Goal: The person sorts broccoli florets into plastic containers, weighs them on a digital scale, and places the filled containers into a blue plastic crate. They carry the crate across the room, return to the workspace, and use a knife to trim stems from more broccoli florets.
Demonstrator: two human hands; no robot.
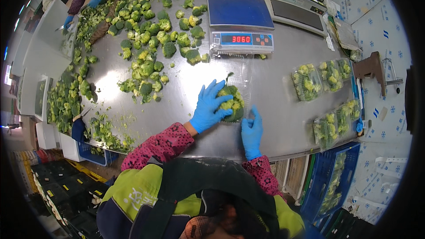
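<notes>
Broccoli florets (235,101) sit bunched in a clear plastic clamshell box (245,73), whose raised or unfolded part reaches towards the scale. My left hand (209,108), in a blue glove, lies over the florets from the left, with some fingers and the thumb curved around them. My right hand (252,132), also gloved in blue, is just right of the box's near corner. Its index finger and thumb are apart with nothing visible between them; whether it touches the plastic edge I cannot tell. Beyond the box stands a digital scale (240,13) with a blue pan and a lit display.
Loose broccoli florets (146,68) spread across the steel table (275,119) at left. Filled clear boxes (307,83) stand at right. A wrapping machine (295,10) is at the back. Blue crates (327,186) hold boxes below. Another person's gloved hand (96,0) works at far left; a knife (81,114) lies nearby.
</notes>
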